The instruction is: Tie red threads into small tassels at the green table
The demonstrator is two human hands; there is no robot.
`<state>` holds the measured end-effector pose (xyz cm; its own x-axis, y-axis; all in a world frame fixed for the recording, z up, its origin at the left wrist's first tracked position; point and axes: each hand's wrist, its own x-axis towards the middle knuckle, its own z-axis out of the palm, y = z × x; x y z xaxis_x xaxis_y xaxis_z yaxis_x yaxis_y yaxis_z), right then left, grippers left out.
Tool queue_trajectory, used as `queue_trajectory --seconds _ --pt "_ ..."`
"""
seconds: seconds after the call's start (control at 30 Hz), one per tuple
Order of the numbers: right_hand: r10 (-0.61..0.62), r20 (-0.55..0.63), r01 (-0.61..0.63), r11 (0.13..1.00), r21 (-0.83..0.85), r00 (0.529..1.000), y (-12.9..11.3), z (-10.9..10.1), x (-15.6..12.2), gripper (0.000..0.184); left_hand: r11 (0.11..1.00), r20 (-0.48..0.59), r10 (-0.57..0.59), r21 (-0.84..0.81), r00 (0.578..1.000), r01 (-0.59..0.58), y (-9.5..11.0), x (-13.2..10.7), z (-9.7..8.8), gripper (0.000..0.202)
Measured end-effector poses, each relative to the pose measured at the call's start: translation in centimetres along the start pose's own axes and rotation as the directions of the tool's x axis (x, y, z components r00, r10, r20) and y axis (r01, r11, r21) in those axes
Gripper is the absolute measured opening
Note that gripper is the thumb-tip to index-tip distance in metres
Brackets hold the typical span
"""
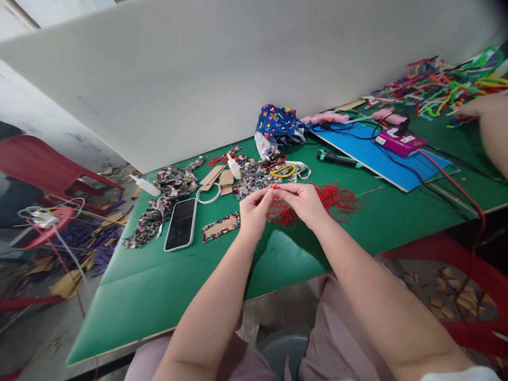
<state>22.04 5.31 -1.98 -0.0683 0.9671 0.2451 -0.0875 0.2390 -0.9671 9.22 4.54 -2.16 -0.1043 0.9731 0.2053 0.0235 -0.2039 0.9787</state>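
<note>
In the head view, your left grip (254, 207) and right grip (299, 201) meet at the fingertips, pinching a bit of red string (274, 187) above the green worktop (178, 286). Loose red strands (337, 201) lie under and beside your right grip. Left of you rest a cloth-edged card (220, 227) and a phone (181, 225); farther right, a blue board (357, 151), a purple power block (400, 141) and another person's arm (492, 124).

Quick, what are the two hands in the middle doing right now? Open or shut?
Left hand: closed, fingertips pinching a bit of red string.
Right hand: closed, fingertips pinching red string at the same spot.
</note>
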Motion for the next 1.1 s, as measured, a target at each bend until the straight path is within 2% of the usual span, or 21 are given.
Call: queue_trajectory --seconds 0.33,0.53,0.67,0.97,1.1 --pt "0.002 -0.056 -0.002 1.0 0.01 0.998 0.12 -0.25 0.3 0.02 0.999 0.03 -0.001 0.049 1.0 0.0 0.09 -0.09 0.23 0.027" --pt "0.13 0.019 -0.131 0.98 0.149 0.991 -0.45 -0.05 0.1 0.022 1.0 0.04 -0.015 0.004 0.999 0.015 -0.06 0.02 0.02 0.027" --pt "0.148 0.035 -0.152 0.968 0.201 0.988 -0.51 0.02 0.05 0.02 0.999 0.071 -0.049 -0.011 0.996 0.05 0.13 -0.09 0.07 0.027" --pt "0.167 -0.036 -0.15 0.947 0.285 0.985 -0.01 0.12 0.4 0.016 0.974 0.16 -0.133 -0.163 0.978 0.159 0.37 -0.33 0.2 0.028" --pt "0.182 -0.076 -0.155 0.949 0.274 0.98 0.05 0.26 0.42 0.02 0.971 0.151 -0.149 -0.167 0.977 0.174 0.2 -0.29 0.16 0.028"
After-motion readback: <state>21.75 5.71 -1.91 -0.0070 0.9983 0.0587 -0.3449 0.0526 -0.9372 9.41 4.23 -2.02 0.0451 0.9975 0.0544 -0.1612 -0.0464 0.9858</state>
